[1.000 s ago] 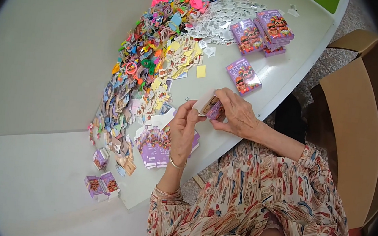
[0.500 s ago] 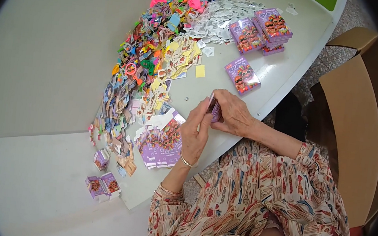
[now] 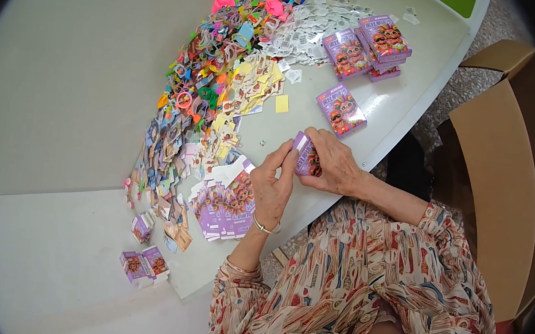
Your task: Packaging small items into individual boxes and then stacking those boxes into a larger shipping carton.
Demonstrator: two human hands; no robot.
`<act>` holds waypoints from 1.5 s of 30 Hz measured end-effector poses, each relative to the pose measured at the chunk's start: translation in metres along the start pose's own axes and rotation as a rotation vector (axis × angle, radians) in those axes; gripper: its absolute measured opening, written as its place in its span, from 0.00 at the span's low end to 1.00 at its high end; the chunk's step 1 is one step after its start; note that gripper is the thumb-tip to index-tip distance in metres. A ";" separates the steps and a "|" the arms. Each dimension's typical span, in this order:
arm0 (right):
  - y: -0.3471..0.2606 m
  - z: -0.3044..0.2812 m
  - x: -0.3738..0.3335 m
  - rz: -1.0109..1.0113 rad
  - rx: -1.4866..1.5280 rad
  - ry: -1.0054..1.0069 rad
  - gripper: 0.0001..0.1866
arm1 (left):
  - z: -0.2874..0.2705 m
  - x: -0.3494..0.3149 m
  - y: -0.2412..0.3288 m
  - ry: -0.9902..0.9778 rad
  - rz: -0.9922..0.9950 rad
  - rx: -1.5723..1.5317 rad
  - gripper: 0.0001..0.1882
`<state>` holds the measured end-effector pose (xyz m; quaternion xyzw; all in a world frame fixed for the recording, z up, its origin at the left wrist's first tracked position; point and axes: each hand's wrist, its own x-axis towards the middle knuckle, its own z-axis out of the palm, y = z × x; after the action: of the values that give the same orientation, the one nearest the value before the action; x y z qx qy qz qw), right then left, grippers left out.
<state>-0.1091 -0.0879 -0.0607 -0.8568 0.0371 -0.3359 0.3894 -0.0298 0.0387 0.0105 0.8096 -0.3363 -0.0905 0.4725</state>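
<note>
Between my two hands is a small purple cardboard box (image 3: 304, 155) printed with colourful cartoon figures. My right hand (image 3: 332, 163) wraps its right side, thumb below and fingers over the far edge. My left hand (image 3: 273, 184), with a bracelet at the wrist, pinches the box's left edge between thumb and fingers. Just left of that hand lies a fanned stack of flat purple box blanks (image 3: 227, 205). Beyond my right hand one filled-out purple box (image 3: 342, 111) lies face up on the table.
Several purple boxes (image 3: 385, 39) are stacked at the far right. A long heap of colourful small toys (image 3: 209, 73) runs along the left, beside yellow cards (image 3: 256, 84) and white slips (image 3: 314, 28). Two crumpled boxes (image 3: 144, 265) lie near left. An open carton (image 3: 498, 172) stands right.
The box between my hands has turned so its printed front shows more. My left hand has shifted slightly and now pinches along its left edge.
</note>
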 end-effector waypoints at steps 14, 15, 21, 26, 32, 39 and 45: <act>0.001 0.000 -0.006 -0.017 -0.025 -0.030 0.51 | 0.002 -0.012 0.006 -0.104 0.296 0.391 0.20; 0.002 0.000 -0.006 -0.014 -0.026 -0.030 0.51 | 0.005 -0.014 0.005 -0.108 0.296 0.389 0.20; 0.001 -0.001 -0.008 -0.042 -0.027 0.001 0.51 | 0.021 -0.023 -0.003 0.008 0.534 0.570 0.25; 0.003 0.001 -0.012 -0.069 -0.040 0.034 0.54 | 0.015 -0.021 0.001 -0.052 0.472 0.463 0.25; -0.017 -0.026 -0.002 -0.072 -0.086 0.130 0.60 | -0.009 0.053 0.009 -0.215 0.005 -0.229 0.11; 0.017 -0.076 -0.010 0.208 -0.373 0.373 0.50 | 0.050 0.166 0.041 -0.320 0.109 -0.398 0.11; 0.030 -0.065 -0.001 0.392 -0.160 0.334 0.36 | 0.090 0.236 -0.009 -0.281 0.202 -0.078 0.18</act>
<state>-0.1428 -0.1501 -0.0516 -0.7938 0.2927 -0.3869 0.3667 0.1113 -0.1698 -0.0048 0.7322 -0.4746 -0.1678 0.4588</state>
